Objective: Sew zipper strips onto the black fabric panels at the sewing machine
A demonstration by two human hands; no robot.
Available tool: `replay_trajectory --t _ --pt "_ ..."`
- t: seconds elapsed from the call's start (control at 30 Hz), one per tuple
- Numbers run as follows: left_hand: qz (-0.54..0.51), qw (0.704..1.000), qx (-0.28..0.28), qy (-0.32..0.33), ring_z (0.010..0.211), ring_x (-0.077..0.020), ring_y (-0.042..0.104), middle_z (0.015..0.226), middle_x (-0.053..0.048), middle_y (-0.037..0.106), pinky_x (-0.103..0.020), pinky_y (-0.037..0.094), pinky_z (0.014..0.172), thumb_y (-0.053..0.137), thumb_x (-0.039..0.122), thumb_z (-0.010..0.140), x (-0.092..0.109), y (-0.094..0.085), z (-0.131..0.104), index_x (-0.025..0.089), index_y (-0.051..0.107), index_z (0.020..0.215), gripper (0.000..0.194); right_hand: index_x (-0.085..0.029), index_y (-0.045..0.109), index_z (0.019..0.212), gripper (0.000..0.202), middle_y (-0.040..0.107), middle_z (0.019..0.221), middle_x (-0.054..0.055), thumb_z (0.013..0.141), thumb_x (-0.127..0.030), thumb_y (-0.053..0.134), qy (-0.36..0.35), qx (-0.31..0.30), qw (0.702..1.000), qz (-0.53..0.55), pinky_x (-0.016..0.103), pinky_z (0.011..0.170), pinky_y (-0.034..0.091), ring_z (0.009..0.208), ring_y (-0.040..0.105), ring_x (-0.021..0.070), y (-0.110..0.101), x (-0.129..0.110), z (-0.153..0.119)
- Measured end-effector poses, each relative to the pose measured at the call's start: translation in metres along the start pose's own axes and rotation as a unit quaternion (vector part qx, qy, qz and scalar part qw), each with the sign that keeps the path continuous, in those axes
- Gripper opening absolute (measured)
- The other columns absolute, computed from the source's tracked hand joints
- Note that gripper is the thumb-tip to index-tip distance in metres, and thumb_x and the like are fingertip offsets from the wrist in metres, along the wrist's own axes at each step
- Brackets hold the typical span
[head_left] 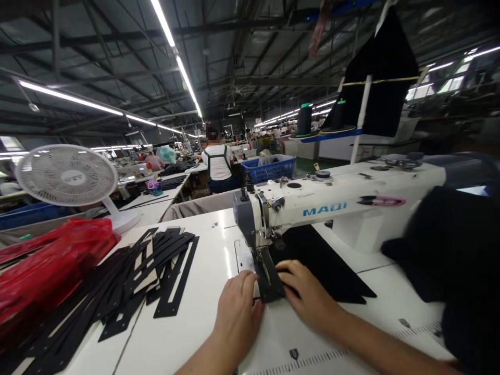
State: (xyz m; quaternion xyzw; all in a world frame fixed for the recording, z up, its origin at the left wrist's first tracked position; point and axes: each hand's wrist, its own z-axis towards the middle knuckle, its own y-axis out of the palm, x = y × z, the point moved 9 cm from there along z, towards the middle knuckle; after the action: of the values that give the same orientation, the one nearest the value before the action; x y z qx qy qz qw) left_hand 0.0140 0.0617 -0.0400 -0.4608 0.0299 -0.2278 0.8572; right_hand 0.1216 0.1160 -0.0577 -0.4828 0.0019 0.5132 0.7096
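A sewing machine (336,200) stands in front of me, its needle and presser foot over a black slotted strip (272,292). My left hand (239,310) is at the strip's left edge, fingers together and bent, thumb near the front corner. On the opposite edge, my right hand (307,294) grips with curled fingers. Both hands are closed on the strip just in front of the presser foot. A larger black fabric panel (324,268) lies flat to the right, running under the machine arm.
Overlapping black slotted strips (174,284) lie on the white table at left, beside a red plastic bag (74,260). Behind stand a white fan (70,177) and a blue crate (269,169). Pink-handled thread snips (385,201) rest against the machine arm. Another person (221,161) sits ahead.
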Motion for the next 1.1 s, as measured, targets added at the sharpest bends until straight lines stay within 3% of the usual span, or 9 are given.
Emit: replay_trajectory --t 0.07,0.17,0.4,0.7,0.8,0.93,1.03,1.1 --pt "-0.011 0.998 -0.025 0.064 0.098 -0.0233 0.061 0.109 -0.010 0.063 -0.047 0.049 0.088 0.046 0.004 0.076 0.009 0.005 0.000 0.016 0.056 0.108 0.036 -0.018 0.064 0.093 0.026 0.057 0.106 0.011 0.082 -0.008 0.042 -0.077 0.023 0.996 -0.049 0.043 0.089 0.041 0.101 0.050 0.0224 -0.003 -0.025 -0.025" --pt "-0.021 0.989 -0.067 0.129 0.100 -0.0206 0.062 0.108 -0.007 0.066 -0.049 0.043 0.097 0.045 0.007 0.083 0.017 0.011 0.001 0.018 0.060 0.105 0.029 -0.016 0.063 0.094 0.027 0.057 0.106 0.012 0.083 -0.007 0.041 -0.111 0.043 0.988 -0.103 0.045 0.090 0.042 0.101 0.051 0.0233 -0.001 -0.038 -0.042" --pt "-0.005 0.983 -0.084 0.165 0.097 -0.0194 0.063 0.104 -0.010 0.067 -0.048 0.041 0.099 0.041 0.010 0.087 0.016 0.016 0.007 0.014 0.062 0.102 0.026 -0.017 0.064 0.092 0.022 0.059 0.106 0.012 0.080 -0.010 0.047 -0.104 0.029 0.984 -0.141 0.043 0.091 0.043 0.100 0.053 0.0228 0.001 -0.030 -0.033" --pt "-0.002 0.977 -0.079 0.197 0.090 -0.0184 0.063 0.092 -0.009 0.066 -0.043 0.043 0.098 0.035 0.012 0.091 0.001 0.029 0.027 0.013 0.060 0.103 0.028 -0.019 0.063 0.089 0.018 0.059 0.106 0.010 0.079 -0.011 0.050 -0.096 0.023 0.984 -0.147 0.041 0.090 0.044 0.099 0.054 0.0225 0.002 -0.013 -0.010" --pt "-0.010 0.979 -0.074 0.189 0.088 -0.0205 0.062 0.088 -0.010 0.064 -0.040 0.049 0.090 0.037 0.012 0.090 -0.006 0.033 0.035 0.011 0.060 0.100 0.025 -0.018 0.063 0.090 0.019 0.058 0.108 0.011 0.079 -0.011 0.049 -0.090 0.006 0.986 -0.144 0.042 0.092 0.043 0.101 0.053 0.0228 0.008 -0.005 -0.002" --pt "-0.029 0.988 -0.081 0.130 0.084 -0.0206 0.061 0.087 -0.009 0.062 -0.033 0.054 0.074 0.043 0.014 0.089 -0.018 0.037 0.041 0.013 0.061 0.094 0.019 -0.017 0.063 0.095 0.021 0.055 0.114 0.012 0.082 -0.013 0.048 -0.077 -0.002 0.988 -0.131 0.045 0.095 0.040 0.107 0.050 0.0240 0.009 0.001 0.003" --pt "-0.019 0.993 -0.052 0.100 0.090 -0.0207 0.061 0.098 -0.009 0.063 -0.035 0.054 0.079 0.042 0.014 0.089 -0.022 0.032 0.038 0.017 0.062 0.094 0.020 -0.018 0.063 0.093 0.018 0.057 0.108 0.011 0.083 -0.016 0.049 -0.088 0.004 0.989 -0.117 0.045 0.089 0.044 0.102 0.052 0.0234 0.003 -0.003 0.003" --pt "-0.002 0.994 -0.031 0.105 0.095 -0.0216 0.062 0.102 -0.009 0.064 -0.041 0.050 0.087 0.042 0.013 0.088 -0.020 0.027 0.034 0.017 0.062 0.094 0.020 -0.016 0.064 0.089 0.017 0.061 0.098 0.011 0.085 -0.014 0.047 -0.111 0.048 0.985 -0.122 0.042 0.082 0.049 0.092 0.056 0.0218 -0.006 -0.010 0.003"
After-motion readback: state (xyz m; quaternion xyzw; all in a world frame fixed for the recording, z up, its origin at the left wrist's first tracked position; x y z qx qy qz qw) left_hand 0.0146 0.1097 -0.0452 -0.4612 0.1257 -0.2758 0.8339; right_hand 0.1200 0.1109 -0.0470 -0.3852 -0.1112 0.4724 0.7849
